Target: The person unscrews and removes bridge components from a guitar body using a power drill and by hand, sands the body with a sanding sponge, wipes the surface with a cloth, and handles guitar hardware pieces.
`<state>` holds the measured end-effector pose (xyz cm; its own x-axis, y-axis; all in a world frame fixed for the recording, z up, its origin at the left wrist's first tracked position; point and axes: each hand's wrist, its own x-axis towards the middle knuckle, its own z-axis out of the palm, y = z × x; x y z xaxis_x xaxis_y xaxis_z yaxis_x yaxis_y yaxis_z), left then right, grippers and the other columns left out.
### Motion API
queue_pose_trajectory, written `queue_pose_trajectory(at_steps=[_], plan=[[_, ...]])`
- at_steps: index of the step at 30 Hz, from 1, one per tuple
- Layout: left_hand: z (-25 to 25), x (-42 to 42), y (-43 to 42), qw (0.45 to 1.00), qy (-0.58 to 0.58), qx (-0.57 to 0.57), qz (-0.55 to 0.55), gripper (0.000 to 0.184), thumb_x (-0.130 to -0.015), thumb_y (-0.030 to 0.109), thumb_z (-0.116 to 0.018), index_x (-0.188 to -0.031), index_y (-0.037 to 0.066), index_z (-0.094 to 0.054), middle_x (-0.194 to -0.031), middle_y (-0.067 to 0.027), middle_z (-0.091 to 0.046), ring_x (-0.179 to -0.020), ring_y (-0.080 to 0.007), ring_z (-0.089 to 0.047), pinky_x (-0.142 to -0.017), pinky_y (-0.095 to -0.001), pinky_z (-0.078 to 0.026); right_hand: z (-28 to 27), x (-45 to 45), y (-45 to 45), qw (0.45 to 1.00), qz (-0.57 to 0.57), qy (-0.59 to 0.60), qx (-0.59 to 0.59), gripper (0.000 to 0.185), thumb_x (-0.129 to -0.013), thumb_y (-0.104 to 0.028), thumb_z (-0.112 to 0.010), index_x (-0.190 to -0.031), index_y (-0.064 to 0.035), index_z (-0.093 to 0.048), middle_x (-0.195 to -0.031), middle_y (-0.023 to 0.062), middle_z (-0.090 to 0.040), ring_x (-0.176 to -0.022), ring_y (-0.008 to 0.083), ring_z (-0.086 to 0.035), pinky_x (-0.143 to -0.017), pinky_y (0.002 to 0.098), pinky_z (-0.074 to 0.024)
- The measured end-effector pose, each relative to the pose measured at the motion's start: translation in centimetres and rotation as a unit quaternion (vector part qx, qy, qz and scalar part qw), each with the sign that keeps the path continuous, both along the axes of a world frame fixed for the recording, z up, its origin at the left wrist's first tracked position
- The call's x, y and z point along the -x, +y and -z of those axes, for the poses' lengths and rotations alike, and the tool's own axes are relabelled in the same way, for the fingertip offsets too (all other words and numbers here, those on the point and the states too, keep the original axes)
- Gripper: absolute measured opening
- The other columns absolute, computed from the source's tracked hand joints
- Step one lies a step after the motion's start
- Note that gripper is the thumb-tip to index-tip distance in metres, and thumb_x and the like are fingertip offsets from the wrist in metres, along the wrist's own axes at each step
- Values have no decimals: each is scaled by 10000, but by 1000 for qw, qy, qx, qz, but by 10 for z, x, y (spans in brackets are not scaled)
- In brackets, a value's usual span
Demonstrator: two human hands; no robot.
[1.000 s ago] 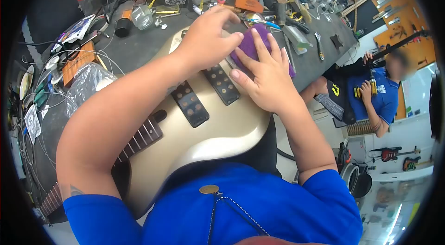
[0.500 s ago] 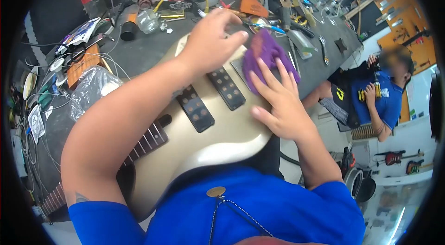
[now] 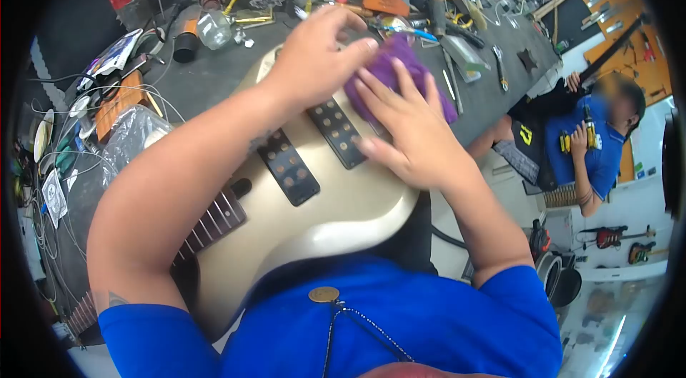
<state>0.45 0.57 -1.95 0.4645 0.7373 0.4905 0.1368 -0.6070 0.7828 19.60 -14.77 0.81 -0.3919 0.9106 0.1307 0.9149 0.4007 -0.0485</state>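
The dark grey workbench (image 3: 221, 74) supports a glossy champagne-coloured electric guitar (image 3: 325, 214). The crumpled purple cloth (image 3: 386, 65) lies beneath the extended fingers of the flat right hand (image 3: 414, 131). The left hand (image 3: 321, 53), fingers curled, is just beside the cloth; its grip cannot be determined.

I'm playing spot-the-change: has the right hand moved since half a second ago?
Yes. The right hand has moved up the picture, judged against the black bars on the guitar.
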Motion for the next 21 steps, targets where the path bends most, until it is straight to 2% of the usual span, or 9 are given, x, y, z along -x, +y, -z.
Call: queue_pose_trajectory(at_steps=[1,6,9,11,15,16,19,21], plan=[[2,1,1,999,-6,-33,-8,367,-1024,257,-762,-1263,-17,-709,-1222,-113,-673,-1106,-218,-694,-949,-384,-576,6,5,11,999,6,29,12,900,-1053,-689,-552,-1645,-13,-511,-1758,161,-451,-1661,530,-259,-1306,763,-108],[-7,5,-5,998,-42,53,0,336,-1051,245,-739,-1250,-24,-706,-1189,-95,-653,-1096,-181,-688,-926,-338,-575,-6,-13,-33,999,-3,-3,42,850,-1033,-675,-598,-1639,-82,-552,-1744,134,-485,-1668,517,-260,-1273,820,-84],[0,1,0,1000,-19,-2,-8,336,-1048,246,-737,-1246,-23,-705,-1197,-117,-671,-1102,-212,-700,-950,-368,-576,-11,-13,-21,999,2,-24,31,811,-1031,-663,-612,-1633,-120,-571,-1737,114,-501,-1667,521,-261,-1258,842,-73],[-1,3,1,1000,-2,-22,-12,347,-1045,249,-740,-1257,-24,-705,-1197,-121,-678,-1108,-224,-702,-961,-374,-572,2,3,5,1000,4,4,-8,788,-1042,-658,-608,-1639,-145,-569,-1729,99,-514,-1660,525,-272,-1267,830,-75],[-1,4,1,998,-56,34,1,366,-1050,260,-746,-1274,-26,-703,-1186,-101,-677,-1106,-199,-695,-978,-359,-562,-2,2,-22,1000,9,1,20,767,-1044,-664,-605,-1646,-192,-572,-1732,89,-514,-1674,518,-243,-1265,831,-53],[-5,6,0,999,-23,21,-10,362,-1055,260,-743,-1275,-25,-703,-1171,-88,-668,-1099,-184,-684,-979,-352,-556,-4,-5,-33,999,6,-3,36,761,-1044,-666,-604,-1647,-203,-574,-1734,86,-514,-1677,519,-236,-1265,832,-48],[-8,4,-5,998,-32,58,3,353,-1061,249,-727,-1276,-29,-694,-1165,-91,-673,-1119,-191,-698,-984,-353,-556,-7,-12,-35,999,16,-11,47,750,-1042,-667,-607,-1642,-219,-583,-1738,80,-510,-1682,525,-215,-1262,834,-34],[-9,5,-2,1000,-10,14,-3,358,-1063,251,-722,-1281,-31,-690,-1167,-95,-678,-1110,-191,-703,-984,-353,-557,-1,2,-12,1000,8,1,-3,735,-1059,-667,-577,-1619,-192,-604,-1715,85,-533,-1660,545,-249,-1253,851,-61]])
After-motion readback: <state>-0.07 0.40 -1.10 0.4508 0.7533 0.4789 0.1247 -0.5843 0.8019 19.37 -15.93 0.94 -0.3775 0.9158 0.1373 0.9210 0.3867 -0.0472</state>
